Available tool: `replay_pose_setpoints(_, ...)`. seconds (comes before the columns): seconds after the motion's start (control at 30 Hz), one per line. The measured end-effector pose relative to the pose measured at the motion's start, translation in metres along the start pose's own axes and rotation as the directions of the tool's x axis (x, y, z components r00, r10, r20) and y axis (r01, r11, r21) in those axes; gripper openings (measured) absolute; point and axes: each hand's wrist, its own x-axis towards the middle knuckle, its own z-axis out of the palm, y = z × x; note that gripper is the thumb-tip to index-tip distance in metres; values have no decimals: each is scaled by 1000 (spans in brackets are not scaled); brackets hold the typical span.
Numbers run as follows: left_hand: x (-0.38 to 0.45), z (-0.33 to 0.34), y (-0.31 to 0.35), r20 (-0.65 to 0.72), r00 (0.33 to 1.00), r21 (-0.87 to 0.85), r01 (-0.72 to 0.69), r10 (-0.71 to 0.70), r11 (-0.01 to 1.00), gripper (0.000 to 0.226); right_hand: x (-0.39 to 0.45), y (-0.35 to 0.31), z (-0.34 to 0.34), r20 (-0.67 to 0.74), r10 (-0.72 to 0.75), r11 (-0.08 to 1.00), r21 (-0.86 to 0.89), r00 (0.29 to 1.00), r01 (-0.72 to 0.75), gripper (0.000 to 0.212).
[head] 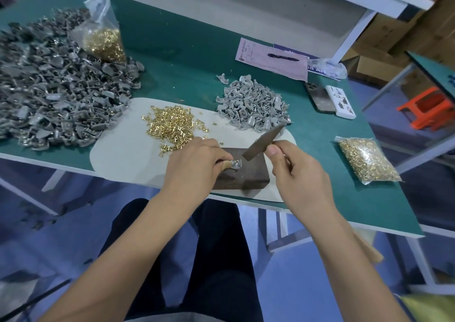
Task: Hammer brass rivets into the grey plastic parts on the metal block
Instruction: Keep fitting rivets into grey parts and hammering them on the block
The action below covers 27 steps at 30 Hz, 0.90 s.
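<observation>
Grey plastic parts: two heaps, one large heap [49,85] at the left of the counter [187,51] and one smaller heap [251,102] toward the right, plus one stray part [222,78] beside it and one part on the metal block [236,165]; pieces too many to count. Brass rivets: one loose scatter [172,124] and two clear bags, one bag [103,33] at left, one bag [366,160] at right. Singles: one metal block [246,174], one hammer [264,140], one pen [283,57], one pink form [273,60], two phones [320,96], one pale mat [123,159], two hands, left [194,161] and right [298,171].

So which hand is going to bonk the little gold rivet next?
The right hand: it grips the hammer, raised over the grey part on the metal block. The left hand is busy pinching that part.
</observation>
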Motion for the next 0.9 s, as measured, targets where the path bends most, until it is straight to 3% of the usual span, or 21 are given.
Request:
replay_pose_setpoints(0.1, -1, 0, -1, -5, 1000, 16, -15, 15, 1000, 13, -4, -8, 4, -103, -25, 1000, -11, 994, 24, 36)
replay_pose_setpoints(0.27, 0, 1, -2, -7, 999, 55, -34, 35, 998, 14, -4, -14, 8, 12, -100, 976, -195, 995, 100, 41)
replay_pose_setpoints(0.4, -1, 2, -3, -20, 999, 49, -29, 30, 998, 15, -3, -16, 4, -161, -85, 993, -98, 983, 69, 34)
replay_pose_setpoints(0.5, -1, 1, -2, -13, 999, 44, -33, 33, 998, 15, -7, -19, 11, -46, -155, 974, -172, 987, 145, 36)
replay_pose_setpoints(0.63, 0, 2, -1, 3, 1000, 52, -16, 16, 999, 21, -11, -17, 15, -248, -108, 994, -23, 963, 106, 28)
replay_pose_setpoints(0.77, 0, 0, -1, 22, 1000, 73, -23, 21, 997, 18, -16, -18, 18, -126, -164, 983, -106, 978, 151, 27)
replay_pose_setpoints(0.9, 0, 0, -2, 16, 1000, 37, -11, 10, 999, 17, -14, -16, 13, -239, -82, 996, -56, 968, 70, 30)
